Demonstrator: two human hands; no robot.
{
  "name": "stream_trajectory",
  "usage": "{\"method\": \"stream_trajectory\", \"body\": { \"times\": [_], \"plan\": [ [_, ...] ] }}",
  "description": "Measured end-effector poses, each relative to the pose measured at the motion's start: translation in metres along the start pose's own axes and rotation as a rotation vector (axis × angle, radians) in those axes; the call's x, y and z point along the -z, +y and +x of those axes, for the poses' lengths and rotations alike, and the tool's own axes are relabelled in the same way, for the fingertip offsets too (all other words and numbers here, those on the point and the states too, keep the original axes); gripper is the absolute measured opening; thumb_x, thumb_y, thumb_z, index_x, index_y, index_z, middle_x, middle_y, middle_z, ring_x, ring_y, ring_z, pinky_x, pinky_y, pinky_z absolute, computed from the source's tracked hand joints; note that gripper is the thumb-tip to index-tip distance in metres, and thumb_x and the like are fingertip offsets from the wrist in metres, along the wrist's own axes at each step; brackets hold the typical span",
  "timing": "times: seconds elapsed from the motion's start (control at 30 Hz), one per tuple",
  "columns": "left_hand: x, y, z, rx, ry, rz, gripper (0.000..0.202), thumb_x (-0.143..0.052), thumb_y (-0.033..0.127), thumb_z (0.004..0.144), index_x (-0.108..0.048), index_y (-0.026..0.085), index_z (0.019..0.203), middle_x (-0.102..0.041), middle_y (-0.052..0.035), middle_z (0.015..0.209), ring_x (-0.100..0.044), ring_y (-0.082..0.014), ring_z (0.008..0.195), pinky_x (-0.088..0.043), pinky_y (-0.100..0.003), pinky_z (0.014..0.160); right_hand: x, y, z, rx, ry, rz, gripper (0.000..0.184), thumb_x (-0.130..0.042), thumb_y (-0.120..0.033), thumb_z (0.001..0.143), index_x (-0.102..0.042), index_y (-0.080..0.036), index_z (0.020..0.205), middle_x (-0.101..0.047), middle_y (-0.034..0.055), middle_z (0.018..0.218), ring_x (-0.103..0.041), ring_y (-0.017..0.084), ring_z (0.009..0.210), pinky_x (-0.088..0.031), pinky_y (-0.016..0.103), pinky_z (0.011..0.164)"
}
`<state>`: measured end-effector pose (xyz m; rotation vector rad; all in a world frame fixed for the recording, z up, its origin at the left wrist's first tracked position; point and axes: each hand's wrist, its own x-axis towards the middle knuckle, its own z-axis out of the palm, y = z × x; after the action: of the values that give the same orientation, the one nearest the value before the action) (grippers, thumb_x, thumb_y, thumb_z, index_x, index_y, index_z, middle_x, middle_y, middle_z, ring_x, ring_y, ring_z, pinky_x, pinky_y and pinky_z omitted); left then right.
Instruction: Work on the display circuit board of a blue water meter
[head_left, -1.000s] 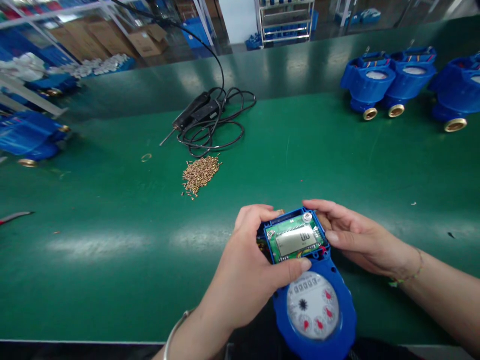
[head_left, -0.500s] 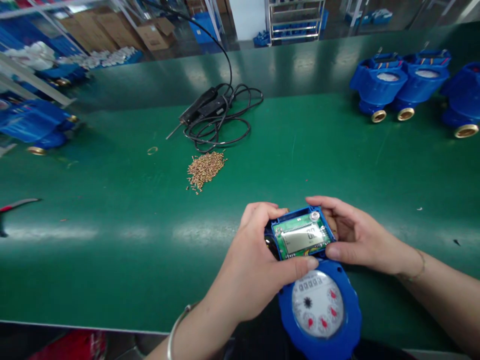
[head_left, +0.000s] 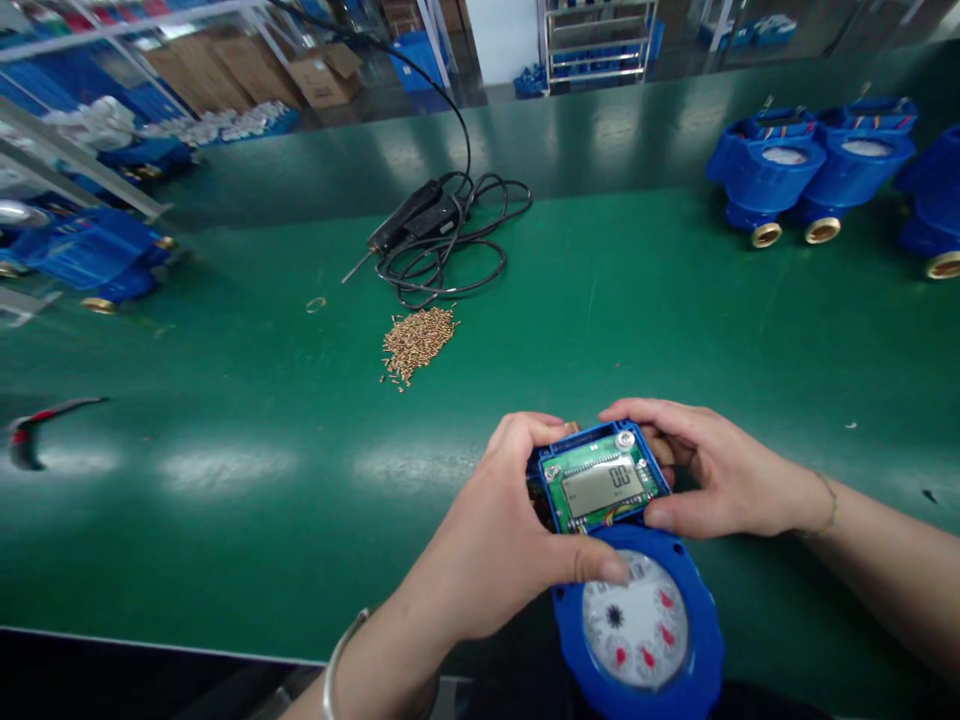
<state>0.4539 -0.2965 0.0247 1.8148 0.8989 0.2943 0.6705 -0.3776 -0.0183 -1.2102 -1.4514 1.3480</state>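
A blue water meter (head_left: pixel 697 640) with a round white dial and red pointers is held at the table's near edge. At its top sits a blue box holding a green circuit board with a grey LCD display (head_left: pixel 604 490) that shows digits. My left hand (head_left: pixel 517 530) grips the box's left side, its thumb lying over the top of the dial. My right hand (head_left: pixel 709 470) is curled round the box's right side, thumb at the lower right corner and fingers behind it. The fingertips behind the box are partly hidden.
Ahead lie a pile of small brass screws (head_left: pixel 420 340) and a black electric screwdriver (head_left: pixel 405 218) with a coiled cable (head_left: pixel 480 270). Several blue meters (head_left: pixel 772 170) stand at the back right; another blue meter (head_left: pixel 94 255) is at left. A red-and-black hand tool (head_left: pixel 45 420) lies far left.
My left thumb has slid down from the box's lower edge onto the dial's top. The display's digits read differently or more clearly. The whole view has shifted slightly.
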Motion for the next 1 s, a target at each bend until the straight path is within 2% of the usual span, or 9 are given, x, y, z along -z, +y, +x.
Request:
{"method": "stream_trajectory", "body": {
  "times": [0.1,0.17,0.23,0.3,0.5,0.63,0.73,0.9,1.0],
  "plan": [
    [0.008,-0.005,0.000,-0.048,-0.084,-0.005,0.083,-0.091,0.047,0.048,-0.049,0.025,0.116,-0.046,-0.0105,0.135,-0.051,-0.0322,0.122,-0.047,-0.050,0.100,-0.001,-0.001,-0.001,-0.002,0.000,0.012,0.066,-0.076,-0.035,0.076,-0.049,-0.024,0.134,-0.062,0.0054,0.097,-0.061,0.017,0.081,-0.053,0.026,0.070],
    [0.015,-0.007,0.001,-0.100,-0.172,-0.028,0.064,-0.079,0.048,0.069,-0.049,0.027,0.120,-0.042,-0.0103,0.142,-0.046,-0.0312,0.130,-0.044,-0.048,0.104,-0.002,-0.001,-0.002,-0.004,0.003,0.012,0.065,-0.076,-0.033,0.076,-0.049,-0.025,0.135,-0.062,0.0052,0.097,-0.062,0.018,0.082,-0.054,0.027,0.070],
    [0.020,-0.009,0.001,-0.125,-0.228,-0.030,0.036,-0.060,0.041,0.089,-0.050,0.028,0.121,-0.042,-0.0082,0.145,-0.041,-0.0271,0.136,-0.043,-0.046,0.106,-0.002,-0.001,-0.003,-0.004,0.007,0.007,0.064,-0.076,-0.033,0.077,-0.048,-0.025,0.134,-0.062,0.0046,0.094,-0.062,0.019,0.084,-0.054,0.028,0.072],
    [0.022,-0.010,0.001,-0.125,-0.239,-0.030,0.026,-0.050,0.034,0.094,-0.050,0.029,0.120,-0.043,-0.0063,0.146,-0.039,-0.0239,0.138,-0.043,-0.043,0.107,-0.002,0.000,-0.004,-0.006,0.009,0.000,0.063,-0.075,-0.033,0.077,-0.048,-0.025,0.134,-0.062,0.0045,0.092,-0.063,0.020,0.086,-0.055,0.029,0.073],
    [0.014,-0.016,0.005,-0.102,-0.235,-0.198,0.029,-0.056,0.032,0.091,-0.051,0.025,0.119,-0.047,-0.0068,0.141,-0.044,-0.0232,0.133,-0.041,-0.042,0.107,-0.003,0.007,-0.011,-0.018,0.015,0.036,0.066,-0.073,-0.031,0.080,-0.042,-0.028,0.138,-0.062,0.0068,0.106,-0.064,0.020,0.091,-0.056,0.027,0.073],
    [0.008,-0.018,0.008,-0.112,-0.224,-0.323,0.035,-0.062,0.038,0.088,-0.053,0.019,0.116,-0.051,-0.0098,0.135,-0.049,-0.0247,0.125,-0.040,-0.041,0.104,-0.004,0.009,-0.015,0.006,-0.014,0.136,0.064,-0.070,-0.028,0.084,-0.037,-0.035,0.138,-0.062,0.0026,0.103,-0.064,0.017,0.096,-0.055,0.020,0.073],
    [0.005,-0.019,0.009,-0.079,-0.206,-0.354,0.041,-0.065,0.040,0.085,-0.053,0.017,0.116,-0.055,-0.0111,0.129,-0.052,-0.0264,0.118,-0.042,-0.042,0.098,-0.005,0.007,-0.017,0.003,-0.009,0.156,0.062,-0.070,-0.028,0.085,-0.038,-0.036,0.137,-0.063,0.0004,0.096,-0.064,0.014,0.094,-0.054,0.016,0.076],
    [-0.002,-0.026,0.008,0.004,-0.234,-0.479,0.049,-0.070,0.044,0.080,-0.051,0.019,0.118,-0.064,-0.0093,0.110,-0.061,-0.0241,0.096,-0.047,-0.039,0.082,-0.009,0.004,-0.020,-0.005,0.027,0.140,0.060,-0.071,-0.031,0.084,-0.041,-0.037,0.135,-0.064,0.0004,0.106,-0.066,0.011,0.087,-0.054,0.013,0.076],
    [-0.005,-0.029,0.010,0.024,-0.225,-0.568,0.050,-0.074,0.042,0.075,-0.053,0.018,0.114,-0.064,-0.0087,0.107,-0.061,-0.0235,0.094,-0.046,-0.038,0.081,-0.010,0.004,-0.022,-0.010,0.068,0.125,0.060,-0.072,-0.033,0.083,-0.043,-0.036,0.135,-0.065,0.0006,0.107,-0.067,0.011,0.090,-0.053,0.012,0.079]
  ]
}}
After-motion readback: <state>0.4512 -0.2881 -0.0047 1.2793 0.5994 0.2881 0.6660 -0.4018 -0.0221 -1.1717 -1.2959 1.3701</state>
